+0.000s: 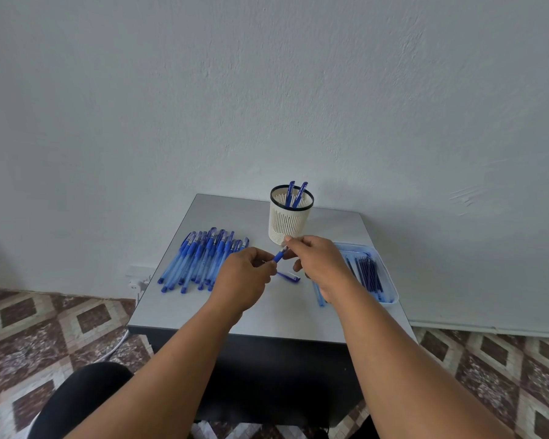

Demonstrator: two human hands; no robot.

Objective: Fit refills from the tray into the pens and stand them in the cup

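Hands over table centre: my left hand (246, 274) pinches a pen (279, 256), my right hand (314, 259) pinches its tip (cup (290, 217) just beyond).

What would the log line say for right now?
left hand: grips pen | right hand: pinches pen tip | cup: two pens | tray: refills left | step: assembling
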